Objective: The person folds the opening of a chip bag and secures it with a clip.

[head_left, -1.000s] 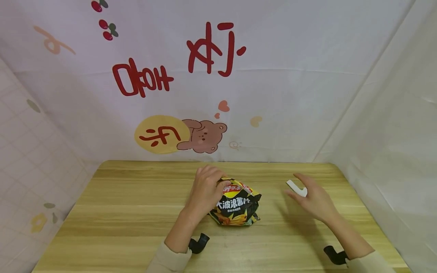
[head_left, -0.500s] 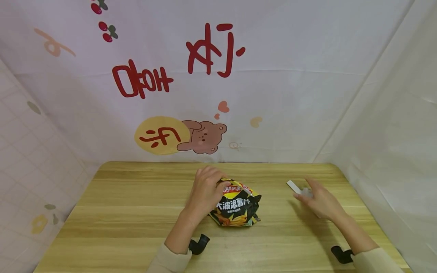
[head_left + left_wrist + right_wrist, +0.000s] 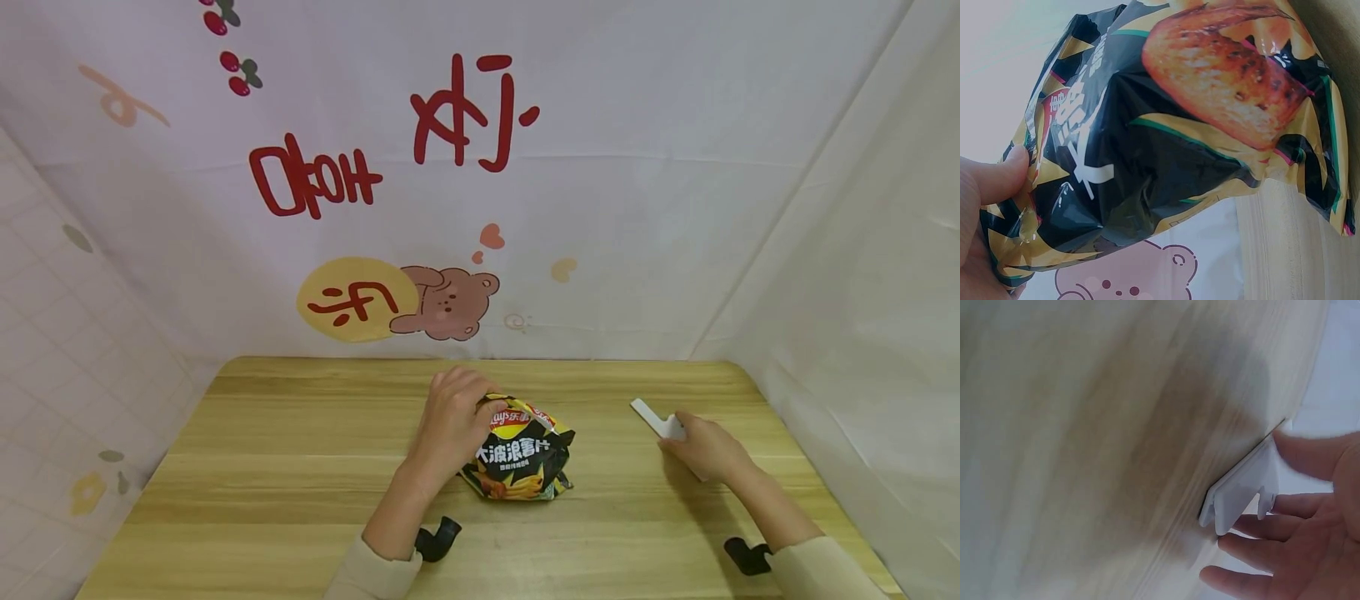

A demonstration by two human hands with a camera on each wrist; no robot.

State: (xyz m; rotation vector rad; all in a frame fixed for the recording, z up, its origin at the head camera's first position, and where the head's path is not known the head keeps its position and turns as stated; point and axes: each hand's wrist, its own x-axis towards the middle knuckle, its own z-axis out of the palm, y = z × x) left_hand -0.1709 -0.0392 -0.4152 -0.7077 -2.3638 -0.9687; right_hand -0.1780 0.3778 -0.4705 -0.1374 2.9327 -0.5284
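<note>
In the head view my left hand [image 3: 453, 418] grips the upper left corner of a black and yellow bag of potato chips [image 3: 522, 468], which leans on the wooden table. The left wrist view has the thumb [image 3: 1004, 175] pressed on the bag's front; most of the other fingers are hidden behind it. At the right, my right hand [image 3: 708, 450] pinches a flat white plastic piece [image 3: 648, 412] lying on the table. Seen from the right wrist, this white piece [image 3: 1241, 490] has a raised, notched part, with the thumb at one side and fingertips at the other.
The wooden table [image 3: 300, 467] reaches back to a white cloth wall [image 3: 637, 233] printed with a bear and red characters. More white cloth [image 3: 862, 333] stands along the right side. A black curved piece [image 3: 438, 540] sits by the left wrist, another black piece [image 3: 746, 557] by the right.
My right hand has moved right and toward me along the white piece, and its spread fingers have closed in on it. The left hand and the chip bag have stayed put.
</note>
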